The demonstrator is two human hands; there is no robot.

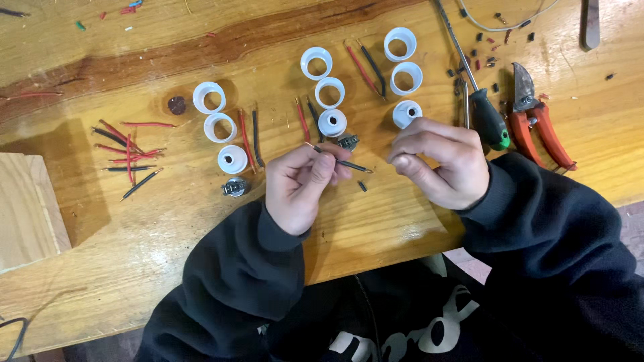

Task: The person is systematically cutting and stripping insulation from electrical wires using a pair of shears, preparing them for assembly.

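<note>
Pinching a black wire [339, 161] in left hand [300, 184] grip, right hand [439, 161] curled closed, white rings [331, 92], screwdriver [488, 121] nearby

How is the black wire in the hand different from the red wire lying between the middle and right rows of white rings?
The black wire is pinched in the left hand above the table; the red wire lies flat on the wooden table, untouched. The black wire points sideways, while the red wire runs slanted toward the far edge. Both are short and thin; the black one shows a bare stripped end.
</note>
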